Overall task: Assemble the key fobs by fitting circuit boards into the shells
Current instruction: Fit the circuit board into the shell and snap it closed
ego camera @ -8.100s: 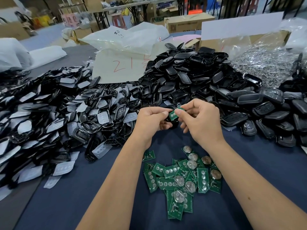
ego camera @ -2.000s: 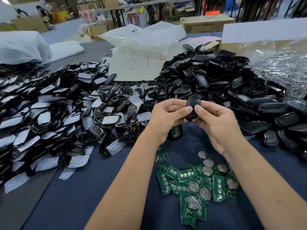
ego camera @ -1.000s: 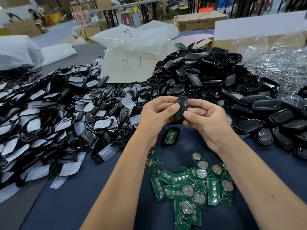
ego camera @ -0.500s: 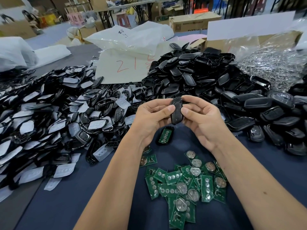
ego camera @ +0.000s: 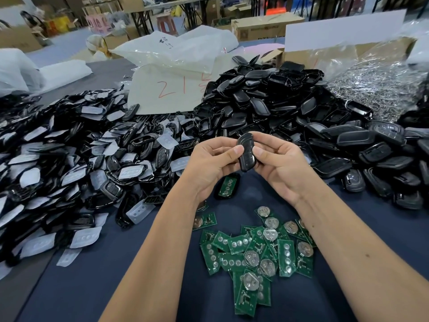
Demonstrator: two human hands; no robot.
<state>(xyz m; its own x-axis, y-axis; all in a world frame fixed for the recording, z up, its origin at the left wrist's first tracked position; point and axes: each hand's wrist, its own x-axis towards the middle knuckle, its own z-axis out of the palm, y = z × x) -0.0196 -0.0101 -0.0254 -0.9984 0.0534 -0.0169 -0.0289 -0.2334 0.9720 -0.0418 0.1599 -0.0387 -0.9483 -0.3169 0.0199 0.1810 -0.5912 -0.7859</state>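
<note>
1. Both hands are raised over the table with one black key fob shell pinched between them: the left hand has its thumb on the shell's left edge, and the right hand presses its thumb on the right edge with fingers curled behind.
2. A few seconds ago the hands were working a green board between the fingertips; now a shell with its board seated lies on the blue table just near of the hands, green face up.
3. Over the last second the black shell has turned from face-on to nearly edge-on and stands upright. I'd say it is being lined up as the cover for that loaded half, though its inner side can't be seen.
4. The loose circuit boards sit in a heap nearer the person, many with coin cells showing.
5. The pile of black shells lies far right, and the pile of shells with white pads spreads to the left.
</note>
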